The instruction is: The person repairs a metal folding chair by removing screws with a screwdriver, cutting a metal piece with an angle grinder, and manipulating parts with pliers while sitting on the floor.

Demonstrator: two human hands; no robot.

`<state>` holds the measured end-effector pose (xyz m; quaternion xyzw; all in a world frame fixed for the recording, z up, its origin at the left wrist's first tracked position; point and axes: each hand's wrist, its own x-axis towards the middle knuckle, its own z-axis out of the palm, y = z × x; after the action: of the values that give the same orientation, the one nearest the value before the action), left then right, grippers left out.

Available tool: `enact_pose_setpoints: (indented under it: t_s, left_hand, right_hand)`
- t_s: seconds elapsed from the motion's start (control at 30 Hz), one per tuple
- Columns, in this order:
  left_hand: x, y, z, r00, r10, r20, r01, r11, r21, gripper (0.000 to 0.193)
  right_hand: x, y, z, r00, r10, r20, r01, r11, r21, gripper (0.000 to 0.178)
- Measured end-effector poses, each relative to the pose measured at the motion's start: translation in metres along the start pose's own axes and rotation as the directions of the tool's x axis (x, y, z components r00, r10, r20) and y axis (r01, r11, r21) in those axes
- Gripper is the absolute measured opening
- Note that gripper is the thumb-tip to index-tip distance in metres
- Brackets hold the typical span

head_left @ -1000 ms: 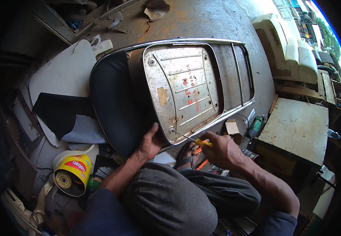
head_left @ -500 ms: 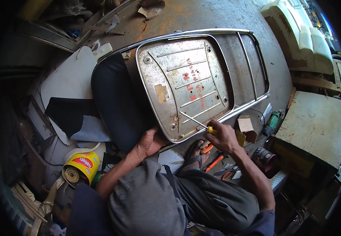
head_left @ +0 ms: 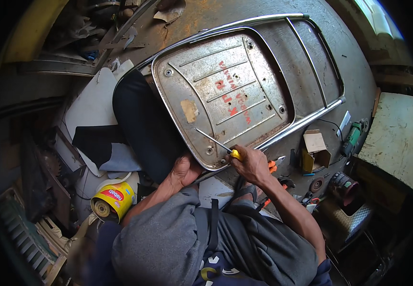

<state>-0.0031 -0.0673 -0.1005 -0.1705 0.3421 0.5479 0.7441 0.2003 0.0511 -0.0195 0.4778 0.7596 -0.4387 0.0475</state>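
Note:
A chair lies on the floor with the bare metal underside of its seat pan [head_left: 235, 86] turned up toward me. Red painted lettering and several screw holes show on the pan. My right hand [head_left: 252, 164] grips a screwdriver [head_left: 235, 153] by its yellow handle, the shaft pointing up and left over the pan's lower left part. Whether the tip touches the metal I cannot tell. At the pan's near left corner is my left hand [head_left: 185, 170], its fingers curled under the rim and partly hidden. The dark padded backrest [head_left: 142, 119] lies just beyond it.
A yellow tub [head_left: 116, 198] stands at my left near black cloth [head_left: 97, 143]. To the right are a small open carton [head_left: 315, 150], a green angle grinder [head_left: 353, 138], a tin [head_left: 344, 188] and a pale-topped table [head_left: 392, 138]. Orange-handled tools [head_left: 272, 167] lie near my foot.
My right hand has moved left along the pan's near edge with the screwdriver, whose tip is now closer to the left side. My left hand stays at the rim. The view has shifted slightly.

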Motion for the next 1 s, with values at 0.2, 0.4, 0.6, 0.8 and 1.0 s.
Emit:
enact_pose_setpoints:
  t_s: [0.2,0.4,0.6,0.8,1.0]
  left_hand:
    - [-0.006,0.011,0.017,0.985,-0.062,0.16,0.097,0.97,-0.223,0.057]
    - [0.011,-0.002,-0.01,1.0,0.01,0.01,-0.008,0.99,-0.142,0.054]
    - [0.01,-0.007,0.0,0.992,0.078,-0.104,-0.085,0.994,-0.064,0.045]
    - [0.011,-0.015,-0.019,0.992,0.124,-0.008,-0.124,0.992,-0.021,0.044]
    - [0.003,-0.012,-0.017,0.888,0.452,-0.082,-0.382,0.826,0.413,0.039]
  right_hand:
    - [-0.003,0.004,0.004,1.0,0.031,0.004,-0.031,0.999,0.032,0.027]
    - [-0.002,0.001,0.005,1.0,0.022,0.015,-0.022,0.999,0.027,0.026]
    - [-0.009,-0.008,0.0,0.985,-0.172,-0.031,0.174,0.983,0.052,0.029]
    - [-0.022,0.01,0.024,0.945,-0.327,-0.007,0.322,0.934,-0.154,0.029]
    - [-0.026,0.006,0.025,0.935,-0.347,-0.069,0.341,0.936,-0.088,0.026]
